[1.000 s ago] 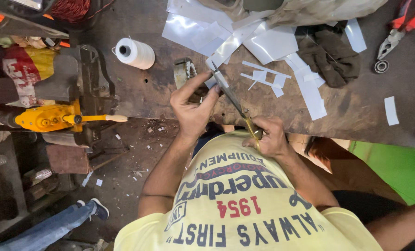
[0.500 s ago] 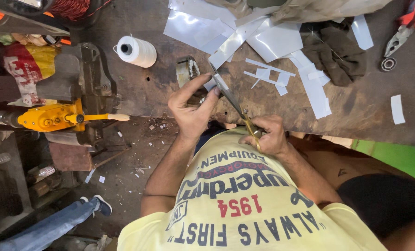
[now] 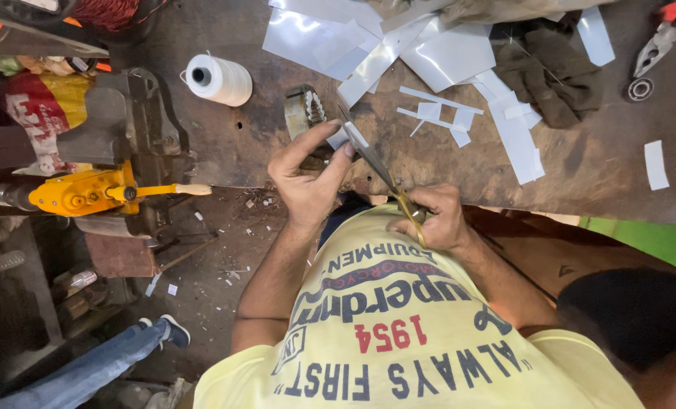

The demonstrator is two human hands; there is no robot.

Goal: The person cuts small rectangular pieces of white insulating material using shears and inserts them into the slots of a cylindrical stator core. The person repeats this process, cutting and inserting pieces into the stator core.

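- Currently the left hand [image 3: 308,178] pinches a small white paper piece [image 3: 349,138] between thumb and fingertips, over the workbench [image 3: 595,174] edge.
- Right hand [image 3: 433,220] is closed around brass-handled scissors [image 3: 387,176], blades meeting the piece.
- White thread spool [image 3: 218,79] lies well apart.

A spool of white thread [image 3: 218,79] lies on its side on a worn brown desk [image 3: 595,182]. Right of the spool, white sheets and cut strips [image 3: 444,57] lie scattered; beyond them sit a dark cloth [image 3: 554,68] and red-handled pliers [image 3: 660,42]. Left of the spool stands a grey vise [image 3: 130,125], a yellow tool [image 3: 88,195] just below it.
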